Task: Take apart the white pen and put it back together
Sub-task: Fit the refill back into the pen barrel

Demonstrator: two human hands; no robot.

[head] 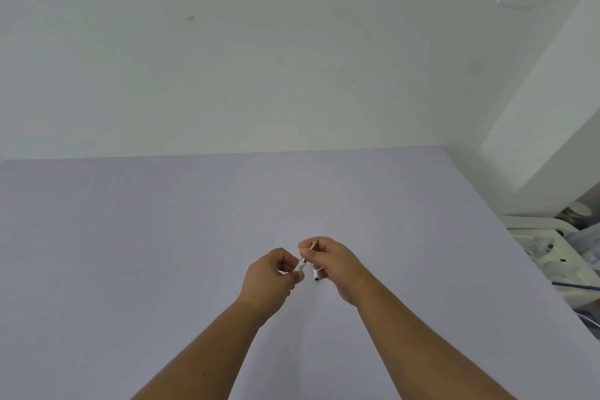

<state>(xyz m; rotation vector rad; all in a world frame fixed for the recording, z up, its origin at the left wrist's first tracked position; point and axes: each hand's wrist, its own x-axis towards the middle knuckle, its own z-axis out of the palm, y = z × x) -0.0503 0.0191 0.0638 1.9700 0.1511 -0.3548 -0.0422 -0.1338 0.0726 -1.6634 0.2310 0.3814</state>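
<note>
Both hands meet above the middle of the pale lilac table. My left hand pinches a short white pen part with a silvery end between thumb and fingers. My right hand grips another white pen piece, whose dark end points down toward the table; a thin pale rod shows above its fingers. The two pieces are close together but apart. The fingers hide most of each piece.
The table's far edge meets a white wall. Off the right edge stands a white bin or rack holding bags, cables and a purple stick. A white column rises at the far right.
</note>
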